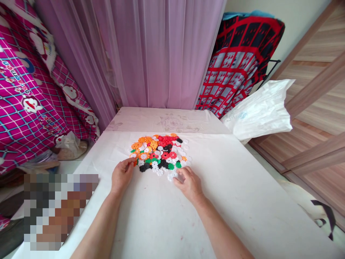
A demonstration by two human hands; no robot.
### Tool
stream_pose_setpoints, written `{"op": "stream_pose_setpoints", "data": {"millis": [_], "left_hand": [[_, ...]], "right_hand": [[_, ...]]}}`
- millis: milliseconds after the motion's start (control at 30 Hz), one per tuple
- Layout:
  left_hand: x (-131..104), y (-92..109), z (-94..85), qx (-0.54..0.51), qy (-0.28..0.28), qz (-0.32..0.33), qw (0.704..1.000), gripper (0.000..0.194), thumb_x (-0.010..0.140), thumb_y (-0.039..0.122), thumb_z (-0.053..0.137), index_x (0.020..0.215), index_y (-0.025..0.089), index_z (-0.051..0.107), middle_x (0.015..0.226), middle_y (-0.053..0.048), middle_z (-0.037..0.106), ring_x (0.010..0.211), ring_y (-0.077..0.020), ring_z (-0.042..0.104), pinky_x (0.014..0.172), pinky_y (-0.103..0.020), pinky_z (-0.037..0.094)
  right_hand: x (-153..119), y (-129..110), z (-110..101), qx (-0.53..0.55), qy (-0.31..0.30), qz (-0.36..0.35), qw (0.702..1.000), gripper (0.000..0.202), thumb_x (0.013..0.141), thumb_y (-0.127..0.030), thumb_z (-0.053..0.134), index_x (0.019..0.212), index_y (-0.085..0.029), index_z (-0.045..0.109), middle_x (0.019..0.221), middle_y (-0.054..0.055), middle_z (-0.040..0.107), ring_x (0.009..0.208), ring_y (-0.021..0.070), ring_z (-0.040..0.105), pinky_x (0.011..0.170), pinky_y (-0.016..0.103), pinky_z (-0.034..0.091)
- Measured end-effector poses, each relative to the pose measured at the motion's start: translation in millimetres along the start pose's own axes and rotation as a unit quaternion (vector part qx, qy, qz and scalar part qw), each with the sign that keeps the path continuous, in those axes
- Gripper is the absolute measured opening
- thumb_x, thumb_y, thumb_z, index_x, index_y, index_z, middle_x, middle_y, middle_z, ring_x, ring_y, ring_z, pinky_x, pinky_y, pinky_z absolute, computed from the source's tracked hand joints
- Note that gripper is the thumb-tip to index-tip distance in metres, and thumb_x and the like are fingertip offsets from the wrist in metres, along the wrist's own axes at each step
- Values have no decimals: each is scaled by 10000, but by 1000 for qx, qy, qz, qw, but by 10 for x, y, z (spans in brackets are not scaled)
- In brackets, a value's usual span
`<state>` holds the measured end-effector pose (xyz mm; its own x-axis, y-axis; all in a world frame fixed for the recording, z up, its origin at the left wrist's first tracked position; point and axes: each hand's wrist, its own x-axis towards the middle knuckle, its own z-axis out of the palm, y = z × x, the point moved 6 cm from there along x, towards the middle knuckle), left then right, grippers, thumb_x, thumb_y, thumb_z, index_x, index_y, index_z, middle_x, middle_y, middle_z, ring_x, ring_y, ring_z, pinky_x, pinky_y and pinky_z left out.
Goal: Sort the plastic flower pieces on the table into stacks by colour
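Observation:
A pile of plastic snowflake discs (pixel 153 144) in orange, red, white, black and green lies on the white-covered table (pixel 151 223). At the pile's left edge, my left hand (pixel 122 176) is closed, its thumb and fingertips pinching an orange-red snowflake disc (pixel 135 163). My right hand (pixel 190 181) is at the near right edge of the pile, thumb and fingers curved but apart. Just by those fingertips is a white snowflake disc (pixel 170 177); I cannot tell whether they touch it. Green discs (pixel 171 166) lie just beyond it.
A flower-patterned cover (pixel 172 121) spans the table's far end, before a purple curtain (pixel 159 54). A white bag (pixel 261 111) stands by the right far corner. Pink checked cloth (pixel 35 97) hangs at left, red and black cloth (pixel 229 68) at back right. A blurred-out patch covers the lower left.

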<state>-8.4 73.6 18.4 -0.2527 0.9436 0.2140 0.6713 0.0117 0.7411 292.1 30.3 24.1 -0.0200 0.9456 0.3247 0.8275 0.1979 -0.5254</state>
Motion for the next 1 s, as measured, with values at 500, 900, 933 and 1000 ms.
{"op": "stream_pose_setpoints", "data": {"millis": [500,900,933,1000], "left_hand": [[-6,1,18,-1,-9,2,1000,358,837,372,436,1026,239,709,970,-43,749,880,-214,679,822,-347,517],[7,-38,34,-15,-8,-1,1000,347,839,376,441,1017,237,705,991,-42,748,922,-207,676,866,-342,514],[8,-40,34,-13,-7,-2,1000,346,838,375,440,1015,240,705,988,-40,749,921,-208,677,865,-344,515],[9,-43,31,-8,-5,-1,1000,346,835,375,439,1012,245,706,990,-37,749,923,-214,677,868,-353,513]], "right_hand": [[0,-211,36,-67,-46,-20,996,256,718,-309,702,959,-250,642,953,21,652,886,178,612,755,261,448],[9,-265,61,-95,-50,-23,994,149,759,-315,676,893,-251,659,901,19,640,844,172,604,713,255,426],[8,-256,55,-85,-47,-24,995,155,759,-317,676,899,-251,659,906,19,642,848,171,607,721,256,430],[17,-202,14,-55,-34,-26,998,156,774,-326,665,910,-251,660,909,13,646,839,162,613,733,252,436]]}}
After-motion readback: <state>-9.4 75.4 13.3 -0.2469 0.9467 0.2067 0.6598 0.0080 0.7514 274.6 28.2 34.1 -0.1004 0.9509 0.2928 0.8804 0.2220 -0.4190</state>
